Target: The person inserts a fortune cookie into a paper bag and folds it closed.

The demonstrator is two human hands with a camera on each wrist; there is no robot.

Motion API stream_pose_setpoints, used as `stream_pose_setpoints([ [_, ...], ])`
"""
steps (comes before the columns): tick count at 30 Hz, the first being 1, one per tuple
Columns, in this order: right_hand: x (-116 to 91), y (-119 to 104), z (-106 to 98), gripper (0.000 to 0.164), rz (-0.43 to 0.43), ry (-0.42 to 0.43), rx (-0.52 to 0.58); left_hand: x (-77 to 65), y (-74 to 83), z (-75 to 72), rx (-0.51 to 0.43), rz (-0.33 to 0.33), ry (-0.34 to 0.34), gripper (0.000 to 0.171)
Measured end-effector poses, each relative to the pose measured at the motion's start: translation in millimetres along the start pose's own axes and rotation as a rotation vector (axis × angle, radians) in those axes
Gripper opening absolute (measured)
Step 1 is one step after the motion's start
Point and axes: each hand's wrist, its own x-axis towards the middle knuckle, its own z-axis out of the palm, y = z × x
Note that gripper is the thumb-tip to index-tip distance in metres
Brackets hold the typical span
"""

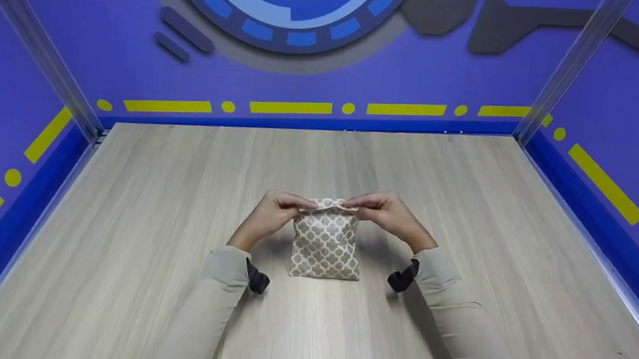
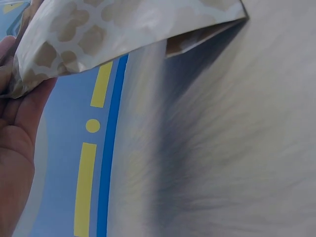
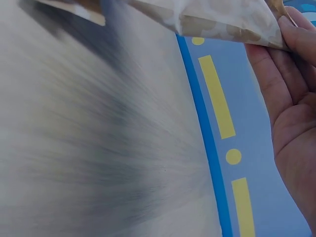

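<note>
A small paper bag with a tan and white lattice pattern is in the middle of the head view, its top edge folded over. My left hand pinches the top left corner between thumb and fingers. At the opposite top corner, my right hand pinches the bag the same way. In the left wrist view the bag slants across the top, its lower end close to the table. The right wrist view has the bag's side running up to the thumb and fingers.
A pale wood-grain table lies under both arms. Blue walls with yellow dashes enclose its back and sides, with metal posts at the rear corners. A black wrist camera is strapped at the left cuff, another at the right.
</note>
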Motion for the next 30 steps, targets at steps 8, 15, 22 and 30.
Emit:
stream_pose_setpoints([
  [8,-4.2,-17.6,3.4,0.025,0.033,-0.014,-0.017,-0.7,0.1,-0.4,0.070,-0.009,0.014,0.028],
  [15,-5.0,-18.6,4.7,0.027,0.066,-0.018,-0.014,-1.6,2.3,-0.5,0.136,-0.012,0.004,0.025],
  [22,-0.3,0.2,4.3,0.031,0.089,0.010,-0.016,-3.5,2.6,-1.2,0.128,-0.043,-0.029,0.025],
  [30,-2.9,-8.8,12.8,0.027,0.073,0.092,-0.028,-3.4,-2.3,1.1,0.146,0.000,-0.011,0.020],
])
